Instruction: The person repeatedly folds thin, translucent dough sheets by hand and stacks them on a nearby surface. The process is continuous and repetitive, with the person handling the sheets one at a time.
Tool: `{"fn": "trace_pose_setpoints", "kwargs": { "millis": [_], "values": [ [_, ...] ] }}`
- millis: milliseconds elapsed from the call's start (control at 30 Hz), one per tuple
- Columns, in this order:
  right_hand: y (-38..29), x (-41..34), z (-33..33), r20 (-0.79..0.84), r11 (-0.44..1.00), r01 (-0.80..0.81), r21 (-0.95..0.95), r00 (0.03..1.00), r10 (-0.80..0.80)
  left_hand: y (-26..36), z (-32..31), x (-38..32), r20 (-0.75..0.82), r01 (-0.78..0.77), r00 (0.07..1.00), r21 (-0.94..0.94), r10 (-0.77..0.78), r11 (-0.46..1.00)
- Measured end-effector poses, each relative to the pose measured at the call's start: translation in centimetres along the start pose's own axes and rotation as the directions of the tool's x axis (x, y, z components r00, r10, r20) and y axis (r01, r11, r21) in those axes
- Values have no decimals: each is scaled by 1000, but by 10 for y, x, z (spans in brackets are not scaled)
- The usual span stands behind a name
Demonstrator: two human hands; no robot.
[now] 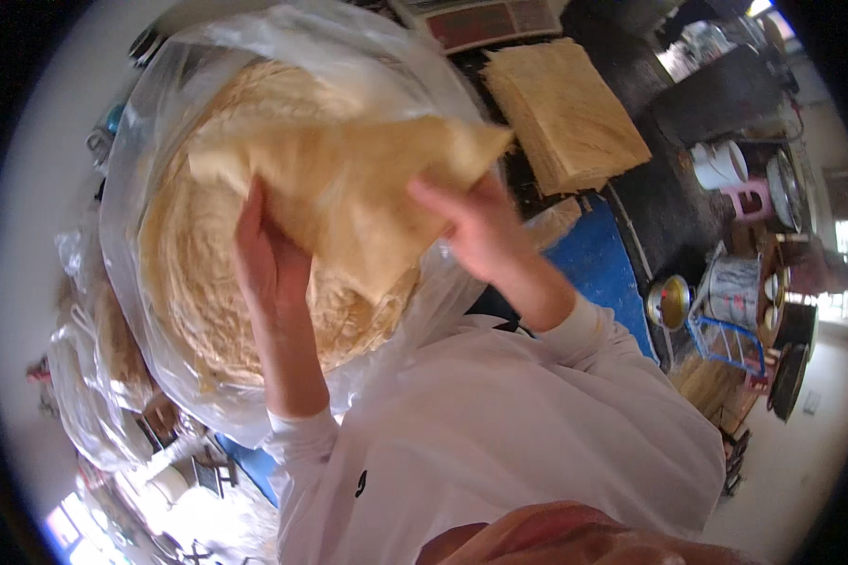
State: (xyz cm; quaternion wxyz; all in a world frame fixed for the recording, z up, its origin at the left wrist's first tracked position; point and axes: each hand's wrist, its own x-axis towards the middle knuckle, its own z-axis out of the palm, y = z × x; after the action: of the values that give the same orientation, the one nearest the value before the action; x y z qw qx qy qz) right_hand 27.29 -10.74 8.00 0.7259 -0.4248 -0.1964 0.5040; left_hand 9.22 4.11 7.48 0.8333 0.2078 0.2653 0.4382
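Note:
A thin, pale yellow sheet [357, 176], which looks like tofu skin, hangs between my two hands and is blurred by motion. My left hand [274, 261] grips its near left side, thumb up. On the other side my right hand [484, 229] pinches the sheet with its thumb on top. Beneath lies a big round pile of similar wrinkled sheets [205, 282] inside a clear plastic bag [131, 212], whose mouth is spread wide. The held sheet hides part of that pile. To the right rests a neat, squared stack of sheets [569, 113].
A weighing scale [495, 25] stands at the far edge beyond the bag. Blue surface [597, 254] shows beside my right arm. Filled plastic bags [106, 353] sit at the left. Farther right are a white bucket [721, 164], a pink stool [749, 199] and a blue-framed cart [731, 342].

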Motion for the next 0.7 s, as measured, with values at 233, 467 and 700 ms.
{"fn": "trace_pose_setpoints", "kwargs": {
  "millis": [233,467,700],
  "values": [
    [-154,10,-133,-209,810,515,-280,791,-575,-119,217,90,605,45,787,134,-118,990],
    [-103,31,-258,-454,968,149,202,890,-42,-273,172,153,120,389,910,87,-397,917],
    [-83,29,-288,-465,979,135,152,884,-50,-328,167,113,608,-655,720,755,334,40]
  ]
}}
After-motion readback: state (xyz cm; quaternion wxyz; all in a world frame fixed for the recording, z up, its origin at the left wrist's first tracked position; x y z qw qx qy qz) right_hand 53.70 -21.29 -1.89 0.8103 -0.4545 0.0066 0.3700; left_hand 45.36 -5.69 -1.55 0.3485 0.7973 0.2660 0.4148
